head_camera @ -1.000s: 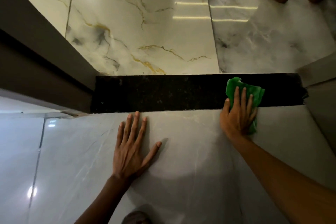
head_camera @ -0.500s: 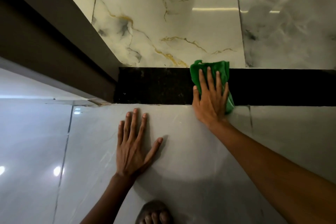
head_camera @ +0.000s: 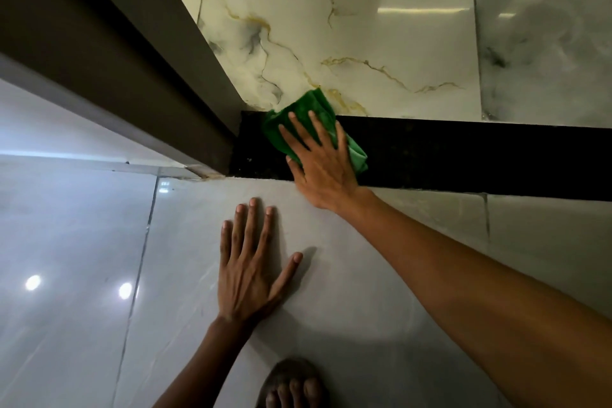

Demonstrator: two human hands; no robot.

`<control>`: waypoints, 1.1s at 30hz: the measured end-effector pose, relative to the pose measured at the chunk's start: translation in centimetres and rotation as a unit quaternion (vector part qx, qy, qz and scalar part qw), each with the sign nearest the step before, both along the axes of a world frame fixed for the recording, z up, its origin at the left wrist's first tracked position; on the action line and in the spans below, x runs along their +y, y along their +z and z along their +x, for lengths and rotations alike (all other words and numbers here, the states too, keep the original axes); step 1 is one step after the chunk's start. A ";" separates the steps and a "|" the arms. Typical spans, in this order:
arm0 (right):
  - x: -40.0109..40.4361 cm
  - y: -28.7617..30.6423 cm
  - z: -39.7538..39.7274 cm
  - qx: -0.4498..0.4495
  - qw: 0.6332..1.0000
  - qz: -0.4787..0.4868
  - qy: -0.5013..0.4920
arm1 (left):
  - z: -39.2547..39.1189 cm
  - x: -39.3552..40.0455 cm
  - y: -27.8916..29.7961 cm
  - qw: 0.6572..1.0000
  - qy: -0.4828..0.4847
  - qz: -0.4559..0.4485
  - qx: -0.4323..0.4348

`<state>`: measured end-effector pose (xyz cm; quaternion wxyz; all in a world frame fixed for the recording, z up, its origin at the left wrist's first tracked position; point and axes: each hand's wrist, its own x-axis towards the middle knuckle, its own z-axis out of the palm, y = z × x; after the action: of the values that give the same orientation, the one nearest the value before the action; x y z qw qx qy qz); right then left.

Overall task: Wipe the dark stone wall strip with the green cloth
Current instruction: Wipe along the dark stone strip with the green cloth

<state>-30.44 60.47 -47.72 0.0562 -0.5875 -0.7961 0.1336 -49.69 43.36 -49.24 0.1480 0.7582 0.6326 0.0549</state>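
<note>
Cloth (head_camera: 299, 116) is lying bunched near the left end of the dark stone strip (head_camera: 463, 159), its top corner spilling over the strip's upper edge onto the veined marble tile (head_camera: 381, 43). Right hand (head_camera: 323, 169) is pressing it flat, fingers spread and nearly straight, palm heel sitting on the strip's lower edge; nothing is being pinched, only pushed. Left hand (head_camera: 246, 278) is lying fully open on the grey tile (head_camera: 397, 291) below the strip, holding nothing, seemingly bracing.

Judgement: the stroke is reaching the corner where the strip is meeting the brown frame (head_camera: 132, 69). Doing it well is likely meaning keeping even palm pressure, working the cloth edge right into that corner, and keeping the cloth within the strip's two edges.

Count: one cloth, one strip, two hands, one bare foot (head_camera: 291, 387) at the bottom edge
</note>
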 end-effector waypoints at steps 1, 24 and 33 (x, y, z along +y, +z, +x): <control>0.3 0.0 -0.5 0.004 0.999 -0.009 0.030 | 0.0 0.0 -0.1 1.000 0.000 -0.001 0.003; -5.5 -0.7 4.5 0.018 0.998 0.057 0.038 | 3.0 2.3 -0.7 0.999 -0.014 0.003 -0.032; -7.1 -0.9 8.7 0.029 0.988 0.083 -0.124 | 5.9 3.3 -0.5 0.997 -0.061 0.018 -0.041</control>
<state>-21.76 53.37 -48.64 0.1441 -0.6710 -0.7234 0.0758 -43.79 46.67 -49.76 0.1637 0.7948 0.5776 0.0883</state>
